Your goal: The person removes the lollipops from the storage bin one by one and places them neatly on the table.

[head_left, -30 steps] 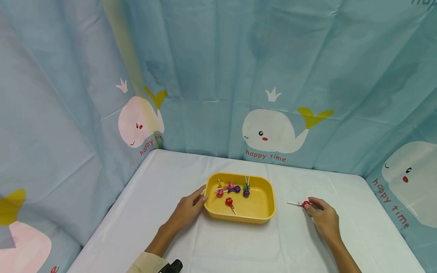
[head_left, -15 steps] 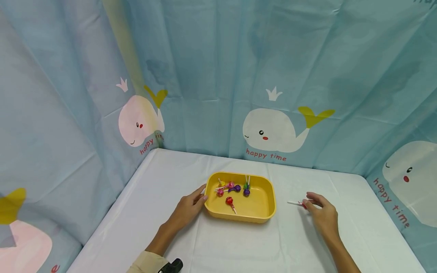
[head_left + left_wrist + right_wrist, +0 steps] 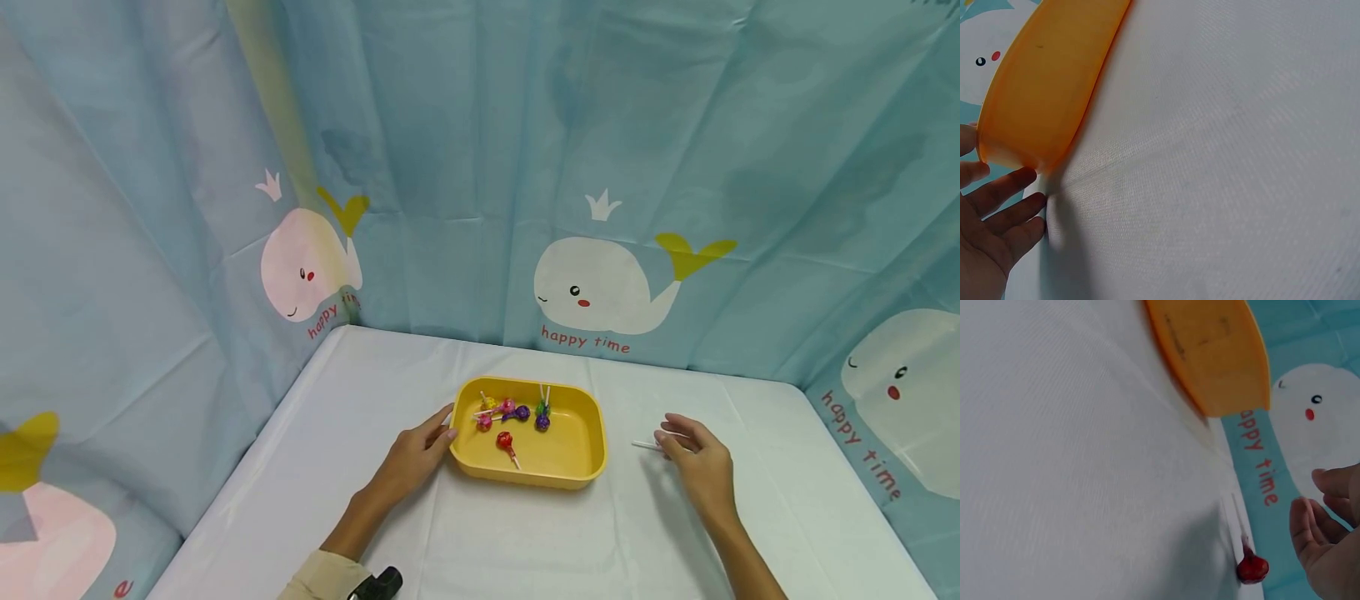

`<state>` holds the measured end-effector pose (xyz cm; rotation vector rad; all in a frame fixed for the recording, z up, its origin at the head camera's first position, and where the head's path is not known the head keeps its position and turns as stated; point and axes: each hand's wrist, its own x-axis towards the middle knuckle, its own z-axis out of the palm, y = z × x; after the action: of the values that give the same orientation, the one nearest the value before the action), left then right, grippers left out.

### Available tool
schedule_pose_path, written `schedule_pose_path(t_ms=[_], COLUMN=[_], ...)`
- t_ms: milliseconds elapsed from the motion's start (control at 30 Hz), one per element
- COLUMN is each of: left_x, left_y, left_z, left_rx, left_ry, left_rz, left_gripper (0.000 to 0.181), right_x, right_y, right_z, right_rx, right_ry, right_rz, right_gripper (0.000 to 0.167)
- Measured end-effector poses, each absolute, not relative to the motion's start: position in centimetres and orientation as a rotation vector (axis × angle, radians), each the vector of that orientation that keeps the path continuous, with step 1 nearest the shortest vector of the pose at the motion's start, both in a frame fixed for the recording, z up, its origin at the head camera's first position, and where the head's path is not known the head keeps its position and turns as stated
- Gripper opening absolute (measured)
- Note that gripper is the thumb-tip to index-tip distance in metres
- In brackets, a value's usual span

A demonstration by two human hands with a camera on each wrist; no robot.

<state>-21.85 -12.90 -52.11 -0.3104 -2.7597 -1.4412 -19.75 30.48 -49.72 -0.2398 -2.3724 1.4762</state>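
A yellow tray stands mid-table, several wrapped lollipops lying in it. A red lollipop lies near its front, and a purple one farther back. At the left end my left hand holds the rim, thumb over the edge; in the left wrist view the other fingers spread beside the end wall. Right of the tray, my right hand hovers over another red lollipop, fingers loosely curved and nothing between them. Only that lollipop's white stick shows in the head view; the hand hides its head.
A white cloth covers the table. Blue curtains printed with whales rise behind it and on both sides. A black strap sits at the left sleeve cuff.
My right hand has let go of the red lollipop and shifted slightly up and left above it. My left hand and the tray stay put.
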Motion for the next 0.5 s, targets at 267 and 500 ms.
schedule_pose_path(t_ms=[267, 500], left_x=[-21.9, -21.8], left_y=[-12.9, -12.9], left_z=[-52.3, -52.3], left_rx=[-0.312, -0.308], left_ry=[-2.753, -2.751], left_rz=[-1.445, -1.444], left_gripper=[0.056, 0.056], right_x=[-19.9, -19.7], right_y=[28.9, 27.2], right_z=[-49.2, -48.5], right_rx=[-0.244, -0.209], right_ry=[-2.369, -2.362], right_rz=[1.543, 1.578], right_gripper=[0.041, 0.040])
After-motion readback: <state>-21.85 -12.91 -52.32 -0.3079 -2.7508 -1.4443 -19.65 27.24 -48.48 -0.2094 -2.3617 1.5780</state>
